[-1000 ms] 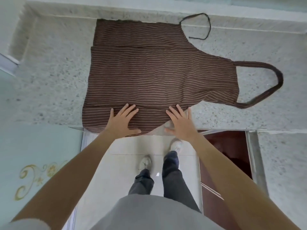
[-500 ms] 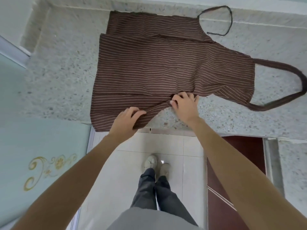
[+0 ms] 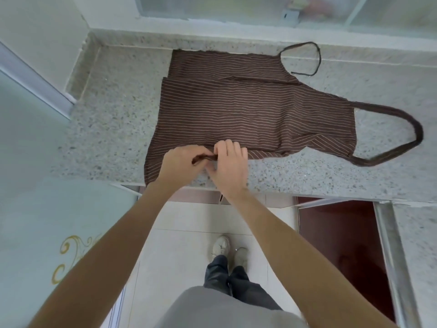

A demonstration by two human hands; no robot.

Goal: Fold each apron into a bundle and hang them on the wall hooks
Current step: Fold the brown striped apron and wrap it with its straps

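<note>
The apron (image 3: pixel 248 114) lies flat on the counter (image 3: pixel 106 129), near edge folded inward. The left hand (image 3: pixel 182 163) and right hand (image 3: pixel 230 165) meet at that edge, both with fingers curled, pinching a dark tie strap (image 3: pixel 204 158) between them.

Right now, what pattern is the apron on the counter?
Dark brown with thin pale stripes, on the apron; the head view, the only one, shows it clearly.
</note>
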